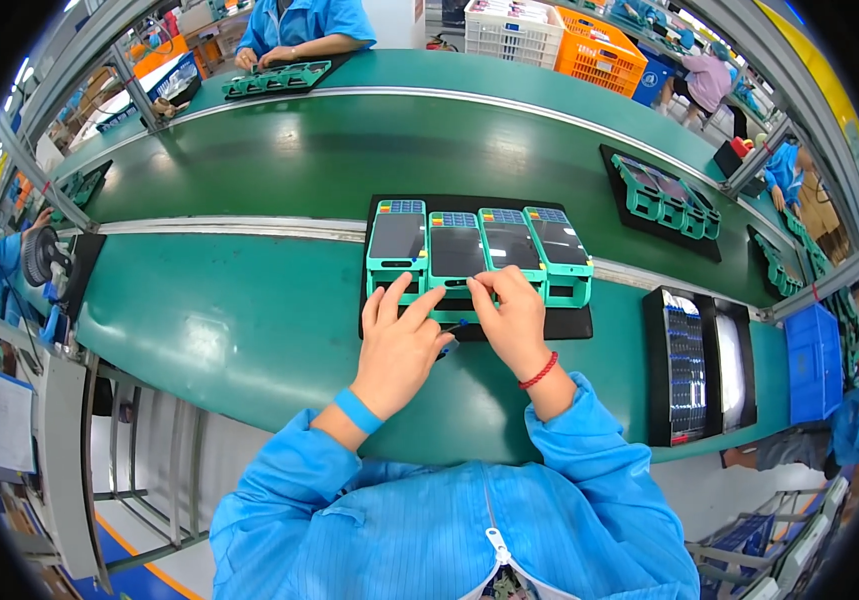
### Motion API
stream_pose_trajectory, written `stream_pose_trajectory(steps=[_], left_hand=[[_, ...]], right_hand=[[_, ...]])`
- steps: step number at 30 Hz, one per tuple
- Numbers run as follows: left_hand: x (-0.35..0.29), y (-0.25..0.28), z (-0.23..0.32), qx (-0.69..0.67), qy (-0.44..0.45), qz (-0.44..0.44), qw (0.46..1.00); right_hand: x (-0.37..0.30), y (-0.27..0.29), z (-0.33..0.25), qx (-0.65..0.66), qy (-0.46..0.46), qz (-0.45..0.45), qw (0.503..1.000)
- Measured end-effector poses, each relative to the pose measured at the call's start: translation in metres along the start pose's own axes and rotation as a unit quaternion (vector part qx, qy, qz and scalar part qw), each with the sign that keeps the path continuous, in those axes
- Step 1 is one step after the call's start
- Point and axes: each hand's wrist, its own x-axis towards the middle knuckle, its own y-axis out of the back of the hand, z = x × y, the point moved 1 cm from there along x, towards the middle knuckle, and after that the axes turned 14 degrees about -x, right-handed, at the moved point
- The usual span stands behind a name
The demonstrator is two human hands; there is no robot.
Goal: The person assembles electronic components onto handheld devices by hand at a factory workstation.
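Note:
Four payment terminals stand side by side in green holders (567,290) on a black tray (577,322), keypads toward the far side. My left hand (396,345) spreads its fingers over the near ends of the left two holders, its index fingertip at the lower edge of the second terminal (456,250). Close to its thumb shows a small blue item (450,347), mostly hidden; I cannot tell whether it is held. My right hand (512,315) pinches thumb and index finger at that same terminal's near edge. Whatever lies between those fingertips is too small to make out.
On the right stands a black box (657,375) with stacked dark parts and a white sheet, beside a blue bin (812,365). Another loaded tray (661,205) rests on the green belt (299,150). A co-worker (306,30) handles green holders across it. A dark fan (44,255) stands left.

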Motion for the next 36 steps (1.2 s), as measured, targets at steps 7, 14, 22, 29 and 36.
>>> stream_pose_trajectory(steps=[7,14,22,29,36], left_hand=[[0.009,-0.005,-0.008,0.084,-0.017,-0.073,0.994],[0.01,-0.003,-0.004,0.099,-0.016,-0.097,0.99],[0.005,0.004,-0.003,-0.27,0.099,0.01,0.958],[0.014,-0.007,0.019,-0.277,0.048,-0.015,0.96],[0.027,-0.029,0.03,-0.156,0.02,-0.004,0.987]], right_hand=[[0.006,0.017,0.0,-0.166,0.072,-0.006,0.983],[0.039,0.026,0.016,-0.21,0.035,-0.127,0.969],[0.04,0.024,0.023,-0.089,0.103,-0.156,0.978],[0.005,0.067,0.004,0.226,-0.005,-0.236,0.945],[-0.004,0.071,0.053,0.115,-0.084,0.064,0.988]])
